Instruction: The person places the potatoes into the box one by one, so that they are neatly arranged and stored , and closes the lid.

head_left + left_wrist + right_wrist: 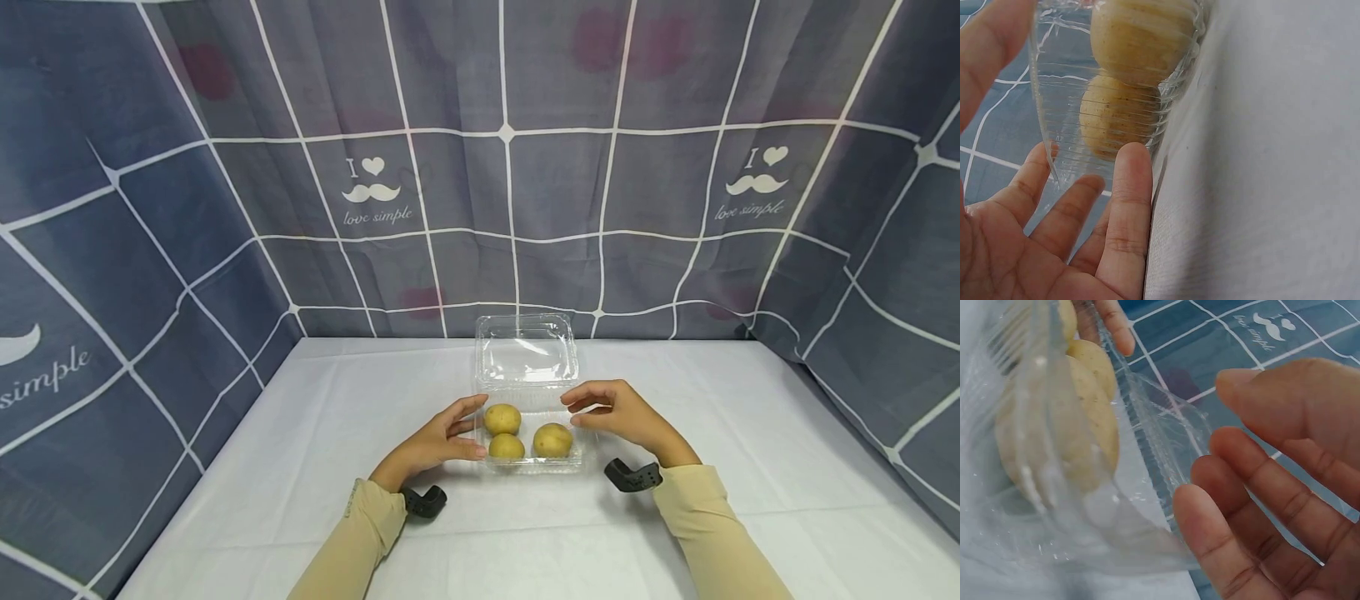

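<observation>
A clear plastic clamshell box [542,464] sits on the table with its lid [527,354] raised at the back. Three yellow potatoes lie inside: a back-left potato [502,419], a front-left potato [507,448] and a right potato [552,440]. My left hand [431,442] is at the box's left side, thumb by the front corner and fingers spread along the ribbed wall [1063,115]. On the other side, my right hand [626,421] hovers by the right rim, fingers slightly bent, thumb apart from them, nothing held between.
A white cloth covers the table [360,383]. Dark grey checked curtains [457,192] stand behind it and at both sides. Each wrist carries a black camera mount, the left mount [425,502] and the right mount [632,476].
</observation>
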Available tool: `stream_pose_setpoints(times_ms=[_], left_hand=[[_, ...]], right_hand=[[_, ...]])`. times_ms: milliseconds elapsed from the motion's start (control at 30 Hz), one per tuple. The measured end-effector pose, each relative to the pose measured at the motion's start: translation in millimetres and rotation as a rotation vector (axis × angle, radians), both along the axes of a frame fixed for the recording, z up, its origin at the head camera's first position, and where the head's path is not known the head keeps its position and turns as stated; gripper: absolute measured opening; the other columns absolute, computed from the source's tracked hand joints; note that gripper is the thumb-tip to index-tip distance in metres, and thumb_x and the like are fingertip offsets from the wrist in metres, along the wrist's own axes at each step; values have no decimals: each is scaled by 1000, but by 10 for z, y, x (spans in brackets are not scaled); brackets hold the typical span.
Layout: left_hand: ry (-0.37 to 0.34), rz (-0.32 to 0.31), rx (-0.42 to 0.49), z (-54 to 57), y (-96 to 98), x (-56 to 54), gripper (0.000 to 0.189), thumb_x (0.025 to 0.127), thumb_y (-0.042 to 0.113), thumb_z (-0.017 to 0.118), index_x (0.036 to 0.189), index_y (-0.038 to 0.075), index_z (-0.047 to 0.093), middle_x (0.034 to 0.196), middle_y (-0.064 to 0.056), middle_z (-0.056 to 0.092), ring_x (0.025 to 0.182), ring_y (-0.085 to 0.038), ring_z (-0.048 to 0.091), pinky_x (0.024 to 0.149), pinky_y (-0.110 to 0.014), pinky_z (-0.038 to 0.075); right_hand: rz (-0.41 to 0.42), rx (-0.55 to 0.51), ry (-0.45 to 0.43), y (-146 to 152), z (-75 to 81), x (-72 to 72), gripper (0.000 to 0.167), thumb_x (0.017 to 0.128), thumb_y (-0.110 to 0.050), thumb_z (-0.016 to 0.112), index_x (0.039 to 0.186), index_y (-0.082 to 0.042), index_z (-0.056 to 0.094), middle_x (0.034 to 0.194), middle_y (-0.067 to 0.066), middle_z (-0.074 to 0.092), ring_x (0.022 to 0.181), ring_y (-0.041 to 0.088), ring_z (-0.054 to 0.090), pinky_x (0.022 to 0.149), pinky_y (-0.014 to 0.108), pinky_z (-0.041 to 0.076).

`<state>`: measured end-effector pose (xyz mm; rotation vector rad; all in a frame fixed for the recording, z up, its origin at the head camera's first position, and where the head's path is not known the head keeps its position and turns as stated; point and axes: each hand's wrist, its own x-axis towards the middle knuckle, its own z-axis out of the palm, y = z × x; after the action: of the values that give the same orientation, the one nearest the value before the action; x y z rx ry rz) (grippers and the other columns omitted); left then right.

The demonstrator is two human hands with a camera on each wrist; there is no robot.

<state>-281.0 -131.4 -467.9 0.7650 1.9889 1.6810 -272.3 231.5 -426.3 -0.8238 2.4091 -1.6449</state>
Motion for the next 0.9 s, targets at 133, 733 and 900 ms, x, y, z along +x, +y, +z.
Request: stream_pose_setpoints(times_ms=[133,733,900], left_hand=[[-4,-1,6,6,-2,-1,95,96,16,84,170,2,26,176,-22,22,157,-49,32,121,-49,45],[-8,-4,3,-21,-3,-5,96,96,18,85,170,2,25,177,-22,22,157,-50,31,121,-47,46],[-10,1,-2,-27,-3,-9,96,96,18,85,170,3,26,177,-21,23,157,-49,32,120,-47,46]], right_hand=[[-31,-24,-10,47,0,-1,33,96,1,77,126,14,70,127,37,68,110,18,73,91,23,60],[-238,-36,172,344,-19,-1,22,99,4,71,119,11,75,118,19,78,104,3,70,86,18,57],[-276,-18,234,419,-88,-24,26,97,7,70,122,13,73,121,23,76,107,-4,64,89,17,54]])
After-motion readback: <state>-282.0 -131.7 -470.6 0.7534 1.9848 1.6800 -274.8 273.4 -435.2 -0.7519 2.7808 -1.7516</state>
